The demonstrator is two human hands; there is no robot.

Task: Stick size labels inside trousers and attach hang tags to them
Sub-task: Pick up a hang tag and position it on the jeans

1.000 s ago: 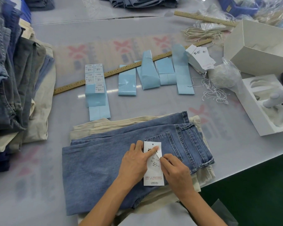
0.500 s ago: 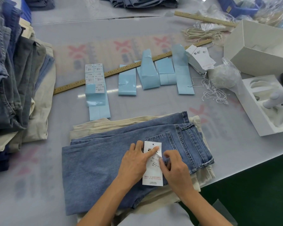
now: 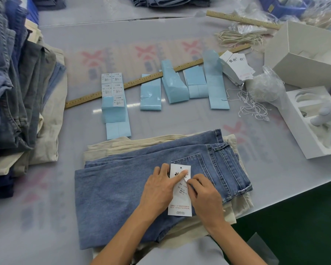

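Note:
Folded blue jeans lie on top of cream trousers near the table's front edge, back pocket up. A white hang tag lies on the pocket. My left hand rests flat on the jeans, its index finger pressing the upper part of the tag. My right hand has its fingers curled and pinches the tag's right edge, where a printed size label sits. Sheets of size labels on blue backing lie further back.
Empty blue backing strips and a wooden ruler lie mid-table. A stack of hang tags, white strings, a white box and a tray stand at the right. Piled trousers fill the left.
My right hand's fingers have slid slightly up along the tag's right edge. My left index finger keeps pressing the tag. The jeans have not moved.

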